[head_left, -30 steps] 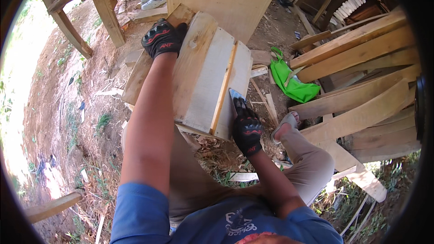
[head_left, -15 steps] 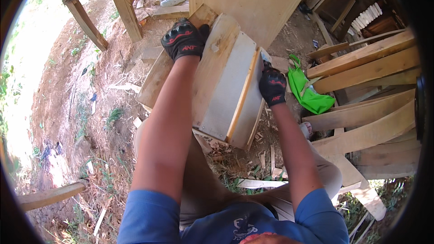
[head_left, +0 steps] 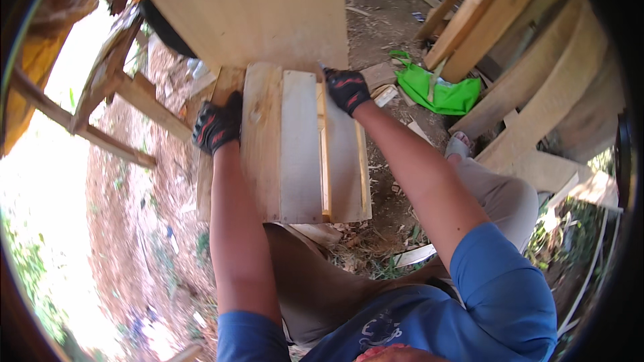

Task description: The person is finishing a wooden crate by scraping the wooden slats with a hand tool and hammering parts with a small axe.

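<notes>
Right hand (head_left: 347, 91), hold unclear | work shifted up slatted box (head_left: 300, 151) to frame's upper centre | left hand (head_left: 218, 125) grips it

Brown bare-earth ground (head_left: 376, 17), littered with pale wood chips and offcuts, spreads through the scene. Strong daylight washes the left side of the frame to near white, while the upper right lies in duller shade. A rough brown timber frame with beam-like legs (head_left: 151, 115) stands at the upper left, near a yellow-brown sheet-like surface (head_left: 30, 47) at the frame's edge. Long light-brown wooden planks (head_left: 523, 94) fill the upper right, set at a slant, with a bright green bag (head_left: 436, 90) on the ground just beside them. Green grassy plants (head_left: 560, 238) grow at the lower right.
</notes>
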Available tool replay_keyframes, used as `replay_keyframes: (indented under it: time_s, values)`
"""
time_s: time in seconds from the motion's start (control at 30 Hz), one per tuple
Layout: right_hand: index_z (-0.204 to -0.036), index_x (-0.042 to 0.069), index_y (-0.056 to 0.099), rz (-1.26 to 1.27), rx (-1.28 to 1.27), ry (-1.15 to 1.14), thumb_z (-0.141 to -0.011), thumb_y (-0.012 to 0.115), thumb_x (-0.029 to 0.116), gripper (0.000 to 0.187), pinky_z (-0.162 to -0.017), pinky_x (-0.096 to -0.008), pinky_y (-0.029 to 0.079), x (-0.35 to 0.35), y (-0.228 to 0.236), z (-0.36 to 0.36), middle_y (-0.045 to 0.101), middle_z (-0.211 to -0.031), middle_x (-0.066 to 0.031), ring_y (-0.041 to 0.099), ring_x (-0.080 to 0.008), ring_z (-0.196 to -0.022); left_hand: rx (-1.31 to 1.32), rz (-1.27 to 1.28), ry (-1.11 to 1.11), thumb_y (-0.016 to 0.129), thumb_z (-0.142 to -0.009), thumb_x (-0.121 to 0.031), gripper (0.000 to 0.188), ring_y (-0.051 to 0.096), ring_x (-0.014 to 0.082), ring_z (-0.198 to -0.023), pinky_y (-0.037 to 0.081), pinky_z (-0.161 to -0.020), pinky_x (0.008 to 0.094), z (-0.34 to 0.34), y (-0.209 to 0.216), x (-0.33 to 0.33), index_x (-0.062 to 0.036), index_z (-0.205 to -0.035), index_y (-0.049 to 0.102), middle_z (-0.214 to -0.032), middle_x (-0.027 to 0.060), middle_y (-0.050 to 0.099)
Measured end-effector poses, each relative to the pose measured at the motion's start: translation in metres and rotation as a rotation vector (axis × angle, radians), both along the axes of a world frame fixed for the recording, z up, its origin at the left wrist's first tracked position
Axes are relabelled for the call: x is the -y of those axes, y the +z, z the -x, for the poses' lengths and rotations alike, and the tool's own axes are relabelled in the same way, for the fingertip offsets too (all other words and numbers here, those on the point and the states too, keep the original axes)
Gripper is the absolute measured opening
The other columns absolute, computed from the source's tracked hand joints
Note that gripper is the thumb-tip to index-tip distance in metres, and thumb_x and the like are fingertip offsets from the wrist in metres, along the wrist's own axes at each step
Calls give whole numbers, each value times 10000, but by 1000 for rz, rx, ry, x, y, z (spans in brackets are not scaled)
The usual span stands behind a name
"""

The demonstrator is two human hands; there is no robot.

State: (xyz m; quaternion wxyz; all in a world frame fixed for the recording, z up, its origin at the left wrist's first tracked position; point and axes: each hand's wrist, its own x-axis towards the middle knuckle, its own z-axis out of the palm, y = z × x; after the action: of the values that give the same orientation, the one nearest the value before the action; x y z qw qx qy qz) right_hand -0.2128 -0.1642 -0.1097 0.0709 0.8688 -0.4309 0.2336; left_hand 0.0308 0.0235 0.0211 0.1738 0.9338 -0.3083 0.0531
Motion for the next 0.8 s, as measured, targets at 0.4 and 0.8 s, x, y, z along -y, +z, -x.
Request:
replay_keyframes:
  time_s: [0.4,0.8]
  values:
    - [-1418,-22,577,17,-3,41,-973,534,170,487,-987,-513,517,-204,-11,82,701,-1317,-227,698,-373,-1182,4,-120,34,628,-822,-827,906,684,383,-1235,508,-1047,529,13,15,-4,-74,-1320,707,-1333,208,715]
    - [-1085,77,700,-125,162,-87,-1018,510,177,225,-791,-476,584,-111,-10,44,753,-1006,-138,753,-293,-912,-12,-133,54,636,-823,-815,905,685,399,-1229,516,-1035,531,9,12,-2,-64,-1324,699,-1310,215,722]
